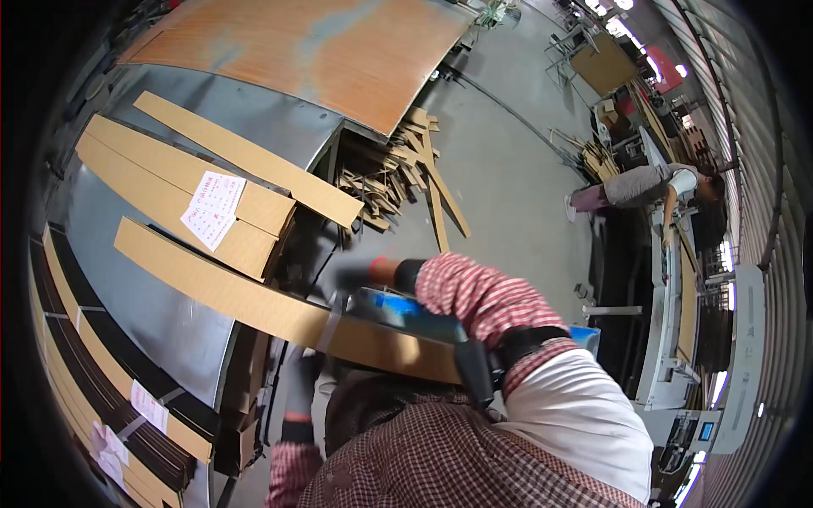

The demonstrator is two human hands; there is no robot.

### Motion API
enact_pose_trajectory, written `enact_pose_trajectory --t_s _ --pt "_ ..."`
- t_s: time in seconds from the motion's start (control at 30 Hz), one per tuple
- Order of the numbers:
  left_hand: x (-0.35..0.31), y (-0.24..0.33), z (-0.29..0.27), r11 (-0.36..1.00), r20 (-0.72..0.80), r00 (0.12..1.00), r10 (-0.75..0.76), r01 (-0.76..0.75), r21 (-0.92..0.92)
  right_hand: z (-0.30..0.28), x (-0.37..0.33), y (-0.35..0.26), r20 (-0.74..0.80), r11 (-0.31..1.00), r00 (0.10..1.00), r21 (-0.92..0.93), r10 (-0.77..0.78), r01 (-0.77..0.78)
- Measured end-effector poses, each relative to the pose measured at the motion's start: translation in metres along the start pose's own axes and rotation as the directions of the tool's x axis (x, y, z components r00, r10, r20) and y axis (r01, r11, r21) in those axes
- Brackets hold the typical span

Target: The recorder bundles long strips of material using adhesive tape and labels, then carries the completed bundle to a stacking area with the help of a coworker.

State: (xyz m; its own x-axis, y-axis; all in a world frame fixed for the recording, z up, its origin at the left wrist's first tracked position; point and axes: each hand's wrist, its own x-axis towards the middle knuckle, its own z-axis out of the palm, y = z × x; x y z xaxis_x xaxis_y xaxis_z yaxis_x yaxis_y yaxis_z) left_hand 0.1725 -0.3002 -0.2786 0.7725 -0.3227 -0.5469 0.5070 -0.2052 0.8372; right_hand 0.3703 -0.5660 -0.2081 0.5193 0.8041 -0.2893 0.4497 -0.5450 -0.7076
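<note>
Finding cardboard strip point(271, 310) slanting down rightward between left hand point(302, 383) and right hand point(352, 275), equally near; cannot tell finger closure through blur

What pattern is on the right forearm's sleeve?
The sleeve has red and white checks, seen best in the head view.

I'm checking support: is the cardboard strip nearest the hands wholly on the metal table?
Partly: the cardboard strip has its left end over the metal table, its right end beyond it.
</note>
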Motion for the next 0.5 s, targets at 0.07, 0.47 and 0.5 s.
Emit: enact_pose_trajectory --t_s 0.07,0.47,0.5 --pt "0.047 0.027 0.022 0.99 -0.008 0.992 -0.13 0.129 -0.065 0.046 0.027 0.042 0.043 0.995 0.999 -0.097 -0.009 0.013" --pt "-0.005 -0.007 0.004 0.541 0.013 0.707 0.707 -0.552 0.635 0.073 -0.06 -0.172 -0.591 0.837 0.793 -0.351 0.149 -0.419" --pt "-0.041 0.054 0.012 0.892 -0.039 0.949 0.314 -0.28 0.354 0.064 -0.065 -0.156 -0.601 0.826 0.785 -0.359 0.152 -0.435"
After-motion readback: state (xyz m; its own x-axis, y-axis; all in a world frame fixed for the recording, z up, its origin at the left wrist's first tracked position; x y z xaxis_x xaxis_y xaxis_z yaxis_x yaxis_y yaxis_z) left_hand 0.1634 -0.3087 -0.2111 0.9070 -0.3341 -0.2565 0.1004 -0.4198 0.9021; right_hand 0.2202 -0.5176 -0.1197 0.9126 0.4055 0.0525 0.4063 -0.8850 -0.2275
